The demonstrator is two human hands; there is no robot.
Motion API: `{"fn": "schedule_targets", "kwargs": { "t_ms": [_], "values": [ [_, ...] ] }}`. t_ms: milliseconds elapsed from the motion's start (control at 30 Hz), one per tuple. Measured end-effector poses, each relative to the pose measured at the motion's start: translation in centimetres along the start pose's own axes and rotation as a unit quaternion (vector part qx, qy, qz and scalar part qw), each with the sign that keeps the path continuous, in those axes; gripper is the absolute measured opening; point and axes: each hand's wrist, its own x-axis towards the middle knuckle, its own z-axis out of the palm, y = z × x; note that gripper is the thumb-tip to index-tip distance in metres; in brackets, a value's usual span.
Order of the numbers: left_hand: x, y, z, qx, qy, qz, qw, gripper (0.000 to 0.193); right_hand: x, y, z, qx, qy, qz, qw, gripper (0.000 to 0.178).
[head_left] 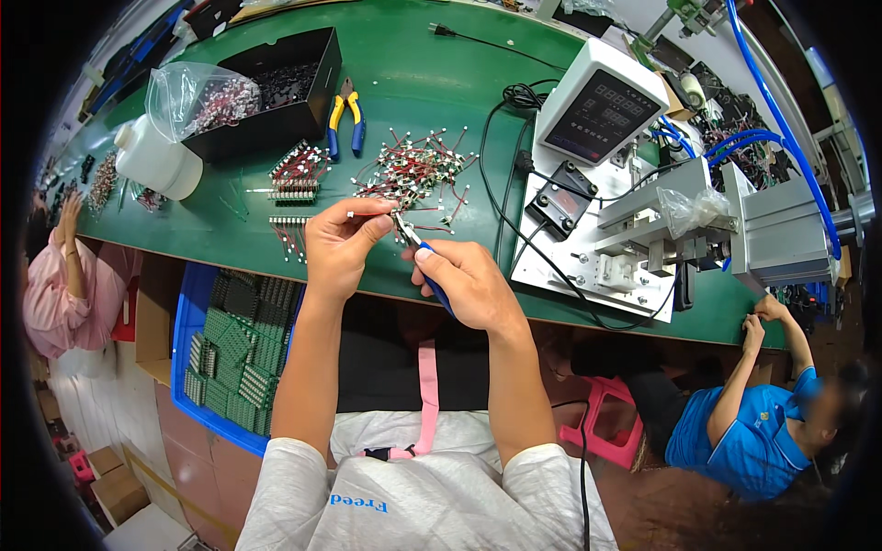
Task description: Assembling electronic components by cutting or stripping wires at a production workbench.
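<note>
My left hand (336, 248) pinches a small red-and-black wire lead (364, 215) with a white connector end. My right hand (473, 285) is wrapped round blue-handled cutting pliers (404, 230). Their jaws meet the lead at my left fingertips, where the exact contact is too small to make out. Just beyond both hands spreads a loose pile of red-and-black wire leads (418, 165) with white connectors. Left of it lie strips of small circuit boards (294, 195) with leads attached. Another board strip with leads (290, 222) rests nearer the table edge.
Yellow-and-blue pliers (346, 119) lie beyond the boards, beside a black box (326, 73) and white bottle (161, 161). On the right stands a press fixture (602, 285) with a display unit (602, 101) and cables. A blue bin (231, 432) holds green boards. Co-workers sit either side.
</note>
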Motion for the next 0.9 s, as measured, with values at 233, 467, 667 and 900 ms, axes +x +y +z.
{"fn": "schedule_targets", "kwargs": {
  "t_ms": [233,467,667,900],
  "values": [
    [-0.2,-0.5,0.1,-0.038,0.009,-0.005,0.999,0.018,0.3,0.8,0.2,0.083,-0.018,0.020,0.996,0.030],
    [-0.1,-0.8,0.3,-0.128,0.025,-0.025,0.991,0.017,0.6,0.9,0.4,0.185,-0.054,0.017,0.981,0.031],
    [0.1,-0.7,-0.5,-0.175,0.015,-0.023,0.984,0.016,0.5,1.3,0.4,0.204,-0.036,0.021,0.978,0.034],
    [0.4,-0.4,0.1,0.101,0.045,-0.015,0.994,0.023,0.3,-1.8,-0.8,-0.276,0.056,0.046,0.959,0.034]
  ]
}}
